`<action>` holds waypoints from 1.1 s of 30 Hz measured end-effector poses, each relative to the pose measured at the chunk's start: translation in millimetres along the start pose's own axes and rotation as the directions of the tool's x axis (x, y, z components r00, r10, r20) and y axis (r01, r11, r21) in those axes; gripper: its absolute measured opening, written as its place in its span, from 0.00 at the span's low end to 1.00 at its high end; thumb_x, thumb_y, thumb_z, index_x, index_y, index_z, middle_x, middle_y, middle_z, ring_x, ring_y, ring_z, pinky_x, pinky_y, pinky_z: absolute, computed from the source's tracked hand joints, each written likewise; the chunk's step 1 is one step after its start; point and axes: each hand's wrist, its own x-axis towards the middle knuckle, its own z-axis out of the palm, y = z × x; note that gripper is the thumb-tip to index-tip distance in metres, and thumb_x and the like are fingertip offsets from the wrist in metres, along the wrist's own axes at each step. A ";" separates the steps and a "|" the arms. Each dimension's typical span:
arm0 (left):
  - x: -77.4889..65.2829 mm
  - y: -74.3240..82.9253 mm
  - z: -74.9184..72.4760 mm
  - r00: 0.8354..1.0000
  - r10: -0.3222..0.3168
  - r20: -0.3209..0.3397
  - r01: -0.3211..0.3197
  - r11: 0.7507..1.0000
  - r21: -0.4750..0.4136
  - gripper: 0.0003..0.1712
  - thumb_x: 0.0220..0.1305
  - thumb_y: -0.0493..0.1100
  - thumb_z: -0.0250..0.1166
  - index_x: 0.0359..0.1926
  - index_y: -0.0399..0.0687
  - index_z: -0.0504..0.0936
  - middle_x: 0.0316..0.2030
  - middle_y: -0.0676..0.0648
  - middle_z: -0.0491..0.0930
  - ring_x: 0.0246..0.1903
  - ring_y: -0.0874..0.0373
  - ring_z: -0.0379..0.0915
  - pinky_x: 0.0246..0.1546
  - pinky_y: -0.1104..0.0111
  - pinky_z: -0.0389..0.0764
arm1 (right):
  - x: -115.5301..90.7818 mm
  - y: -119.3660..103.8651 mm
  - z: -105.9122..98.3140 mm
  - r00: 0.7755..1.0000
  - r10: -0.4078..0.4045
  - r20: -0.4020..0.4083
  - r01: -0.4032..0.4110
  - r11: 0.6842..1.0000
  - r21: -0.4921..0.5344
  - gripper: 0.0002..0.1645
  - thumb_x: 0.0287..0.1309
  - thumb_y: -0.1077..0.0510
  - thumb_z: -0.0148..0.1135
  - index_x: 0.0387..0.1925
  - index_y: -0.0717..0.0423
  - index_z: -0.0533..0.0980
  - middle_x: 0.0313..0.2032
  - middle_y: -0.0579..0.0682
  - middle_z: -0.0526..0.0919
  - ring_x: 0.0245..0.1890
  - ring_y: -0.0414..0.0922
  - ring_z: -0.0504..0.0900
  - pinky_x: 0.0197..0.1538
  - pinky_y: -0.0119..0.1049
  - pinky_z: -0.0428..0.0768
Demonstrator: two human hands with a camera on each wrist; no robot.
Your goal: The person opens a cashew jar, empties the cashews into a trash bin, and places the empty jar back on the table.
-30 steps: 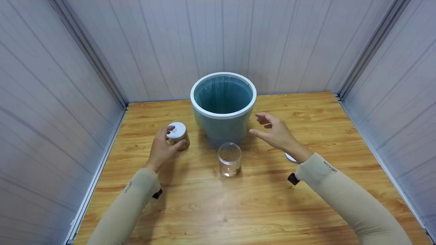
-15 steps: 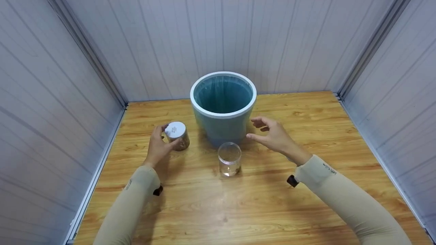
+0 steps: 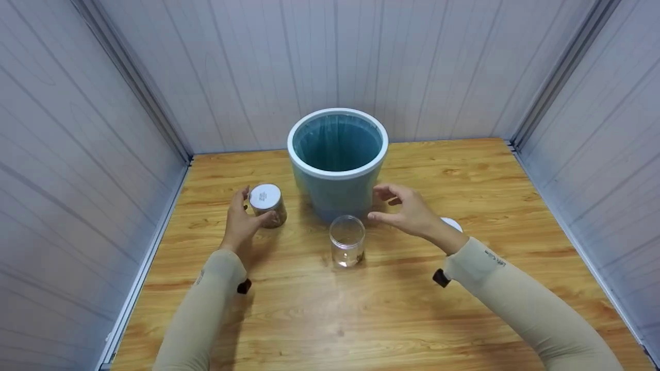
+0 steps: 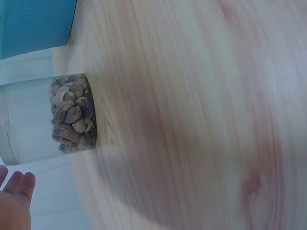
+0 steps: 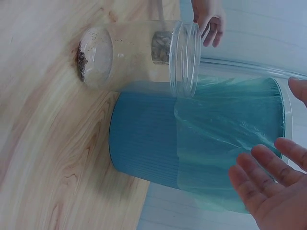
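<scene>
A jar (image 3: pixel 277 212) with a white lid (image 3: pixel 266 196) stands upright left of centre. Brown nut-like pieces (image 4: pixel 72 112) fill its lower part in the left wrist view. My left hand (image 3: pixel 241 221) is spread beside this jar, thumb in front and fingers at its left; the left wrist view shows a gap between fingers and jar. A clear, lidless jar (image 3: pixel 347 250) stands upright at the centre, with a little dark residue (image 5: pixel 81 62) at its bottom. Just right of that jar's rim hovers my right hand (image 3: pixel 407 211), fingers relaxed and holding nothing.
A light blue bin (image 3: pixel 337 198), lined with a thin teal bag (image 5: pixel 230 115), stands behind the clear jar. A white disc-shaped lid (image 3: pixel 452 223) lies on the wooden tabletop (image 3: pixel 330 319), partly hidden by the right wrist. Pale panel walls (image 3: pixel 340 62) enclose the back and both sides.
My left fingers have drawn back off the lidded jar's top to its left side. My right hand has moved down and left, closer to the clear jar. Both jars stay put.
</scene>
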 end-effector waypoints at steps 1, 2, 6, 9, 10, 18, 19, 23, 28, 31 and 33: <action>0.6 -1.3 0.3 1.000 -0.008 0.005 0.008 1.000 -0.004 0.58 0.64 0.40 0.81 0.84 0.35 0.55 0.80 0.30 0.60 0.81 0.35 0.56 0.79 0.42 0.66 | -0.1 -0.2 0.6 1.000 -0.003 0.005 0.003 1.000 0.002 0.37 0.62 0.57 0.80 0.68 0.68 0.77 0.62 0.64 0.85 0.61 0.61 0.83 0.66 0.63 0.83; 1.0 -2.3 0.4 1.000 -0.018 0.011 0.019 1.000 -0.009 0.58 0.64 0.40 0.81 0.85 0.35 0.54 0.80 0.30 0.59 0.81 0.35 0.56 0.80 0.42 0.65 | -0.2 -0.6 1.1 1.000 -0.007 0.010 0.007 1.000 0.007 0.37 0.62 0.57 0.80 0.68 0.68 0.77 0.62 0.65 0.85 0.61 0.61 0.84 0.66 0.63 0.83; 4.0 -5.7 1.9 0.997 -0.066 0.028 0.067 0.997 -0.049 0.61 0.64 0.39 0.81 0.86 0.36 0.51 0.83 0.31 0.56 0.82 0.35 0.54 0.82 0.43 0.62 | 0.1 -0.1 3.7 0.999 -0.030 0.026 0.029 1.000 0.010 0.37 0.62 0.57 0.81 0.68 0.68 0.77 0.62 0.67 0.85 0.60 0.61 0.85 0.65 0.64 0.83; 6.4 -7.5 3.4 0.993 -0.108 0.038 0.111 0.990 -0.088 0.62 0.64 0.39 0.81 0.86 0.37 0.50 0.84 0.33 0.55 0.83 0.36 0.53 0.83 0.45 0.61 | 0.0 -0.2 5.1 0.999 -0.036 0.034 0.036 0.999 0.008 0.38 0.62 0.57 0.81 0.68 0.68 0.76 0.62 0.67 0.85 0.60 0.61 0.85 0.65 0.63 0.84; 7.3 -8.1 4.0 0.992 -0.120 0.038 0.123 0.988 -0.098 0.62 0.64 0.39 0.81 0.86 0.38 0.49 0.84 0.33 0.55 0.83 0.37 0.53 0.84 0.45 0.60 | -0.2 0.1 5.6 0.999 -0.037 0.034 0.037 0.999 0.007 0.38 0.62 0.57 0.81 0.68 0.69 0.76 0.62 0.67 0.85 0.60 0.61 0.85 0.65 0.63 0.84; 15.9 -13.6 9.3 0.985 -0.167 0.050 0.173 0.976 -0.131 0.62 0.64 0.39 0.81 0.86 0.39 0.49 0.82 0.34 0.59 0.83 0.38 0.55 0.84 0.48 0.59 | -1.0 -2.1 8.2 0.998 -0.057 0.037 0.057 0.998 0.002 0.38 0.61 0.59 0.81 0.67 0.71 0.76 0.61 0.69 0.84 0.59 0.62 0.85 0.64 0.61 0.85; 16.7 -14.3 10.4 0.984 -0.171 0.050 0.177 0.974 -0.140 0.61 0.63 0.39 0.81 0.86 0.39 0.50 0.82 0.34 0.60 0.83 0.38 0.55 0.84 0.48 0.60 | -1.0 -2.3 8.6 0.998 -0.059 0.037 0.059 0.998 0.004 0.37 0.61 0.59 0.81 0.67 0.71 0.76 0.61 0.69 0.84 0.59 0.62 0.85 0.64 0.60 0.85; 17.6 -18.1 15.6 0.986 -0.164 0.036 0.168 0.971 -0.168 0.59 0.61 0.37 0.81 0.83 0.37 0.53 0.80 0.33 0.62 0.82 0.39 0.57 0.84 0.48 0.61 | -1.3 -2.4 9.8 0.997 -0.064 0.035 0.064 0.998 0.003 0.38 0.61 0.59 0.81 0.67 0.71 0.76 0.61 0.68 0.84 0.59 0.61 0.85 0.64 0.60 0.85; 15.0 -20.6 21.7 0.979 -0.199 0.034 0.201 0.961 -0.188 0.57 0.62 0.38 0.81 0.83 0.39 0.55 0.80 0.35 0.63 0.82 0.40 0.58 0.83 0.48 0.63 | -1.8 -2.5 11.3 0.996 -0.081 0.031 0.081 0.997 0.003 0.36 0.61 0.59 0.81 0.66 0.70 0.77 0.58 0.67 0.86 0.57 0.59 0.86 0.62 0.58 0.86; 14.0 -21.3 24.9 0.973 -0.225 0.046 0.230 0.951 -0.207 0.56 0.62 0.37 0.80 0.83 0.40 0.55 0.80 0.35 0.63 0.82 0.42 0.58 0.82 0.49 0.64 | -1.8 -2.9 12.0 0.996 -0.087 0.032 0.087 0.996 0.001 0.36 0.61 0.59 0.81 0.65 0.70 0.77 0.57 0.67 0.86 0.57 0.59 0.86 0.62 0.58 0.86; 13.9 -21.8 26.4 0.970 -0.239 0.047 0.244 0.945 -0.220 0.56 0.62 0.36 0.80 0.83 0.41 0.56 0.80 0.36 0.63 0.82 0.42 0.58 0.83 0.49 0.63 | -1.6 -3.5 12.1 0.996 -0.085 0.035 0.085 0.996 0.001 0.36 0.61 0.59 0.81 0.66 0.70 0.77 0.58 0.67 0.86 0.57 0.59 0.86 0.63 0.59 0.86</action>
